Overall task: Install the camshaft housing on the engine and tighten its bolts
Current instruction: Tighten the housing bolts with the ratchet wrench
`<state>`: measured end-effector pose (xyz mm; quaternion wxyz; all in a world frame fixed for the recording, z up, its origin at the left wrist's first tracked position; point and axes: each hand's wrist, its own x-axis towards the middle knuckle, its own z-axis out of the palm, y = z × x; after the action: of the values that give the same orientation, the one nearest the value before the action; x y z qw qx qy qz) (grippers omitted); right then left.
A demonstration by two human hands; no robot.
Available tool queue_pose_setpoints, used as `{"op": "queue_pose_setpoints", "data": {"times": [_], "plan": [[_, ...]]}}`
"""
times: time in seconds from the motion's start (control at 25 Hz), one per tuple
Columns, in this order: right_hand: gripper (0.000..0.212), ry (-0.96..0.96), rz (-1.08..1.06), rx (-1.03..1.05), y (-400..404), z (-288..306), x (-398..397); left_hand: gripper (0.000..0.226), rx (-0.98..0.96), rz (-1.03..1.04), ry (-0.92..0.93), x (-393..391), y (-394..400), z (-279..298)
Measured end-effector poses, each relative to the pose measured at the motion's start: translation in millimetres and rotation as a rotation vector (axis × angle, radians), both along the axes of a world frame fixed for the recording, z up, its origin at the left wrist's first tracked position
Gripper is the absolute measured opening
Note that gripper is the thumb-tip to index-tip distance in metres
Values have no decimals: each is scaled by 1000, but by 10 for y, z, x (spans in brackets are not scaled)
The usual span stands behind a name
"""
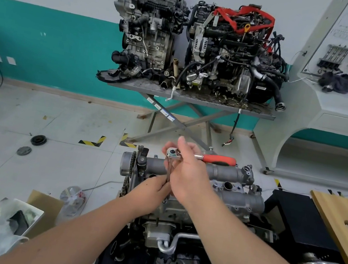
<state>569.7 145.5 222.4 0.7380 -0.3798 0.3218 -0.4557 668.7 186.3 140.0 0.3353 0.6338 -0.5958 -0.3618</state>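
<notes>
The grey camshaft housing [228, 175] lies across the top of the engine [178, 213] in front of me. A ratchet wrench with a red handle [219, 159] stands over the housing's left part on a thin vertical extension bar [169, 170]. My right hand [187, 171] grips the ratchet at its chrome head [173, 153], thumb raised. Lower down, my left hand [156, 192] pinches the extension bar near its bottom end. The socket and the bolt under it are hidden by my hands.
A wooden board [346, 227] juts in at the right over a black stand. Two other engines [194, 43] sit on a scissor table by the wall. A cardboard box [0, 227] with plastic bags lies at the lower left. Round parts [38, 140] lie on the floor.
</notes>
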Motion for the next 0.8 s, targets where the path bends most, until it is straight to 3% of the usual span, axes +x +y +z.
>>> {"op": "queue_pose_setpoints", "data": {"times": [0.12,0.2,0.32,0.44,0.52,0.68,0.8], "plan": [[25,427,-116,-671,82,-230,-156,13,-77,-6,228,-44,36,116],[33,623,-253,-1113,63,-297,-181,37,-199,-3,441,-106,103,219],[36,970,-253,-1498,13,-132,-160,51,-380,18,425,-97,169,255],[39,1483,36,-1549,60,90,-147,44,-344,-25,414,-74,231,218],[32,1673,100,-1511,89,199,-111,51,-339,-36,528,-103,280,204],[26,1784,367,-1367,45,538,-26,53,-451,-57,801,-255,301,183],[20,1820,536,-1300,-89,673,4,57,-471,171,942,-353,218,253]]}}
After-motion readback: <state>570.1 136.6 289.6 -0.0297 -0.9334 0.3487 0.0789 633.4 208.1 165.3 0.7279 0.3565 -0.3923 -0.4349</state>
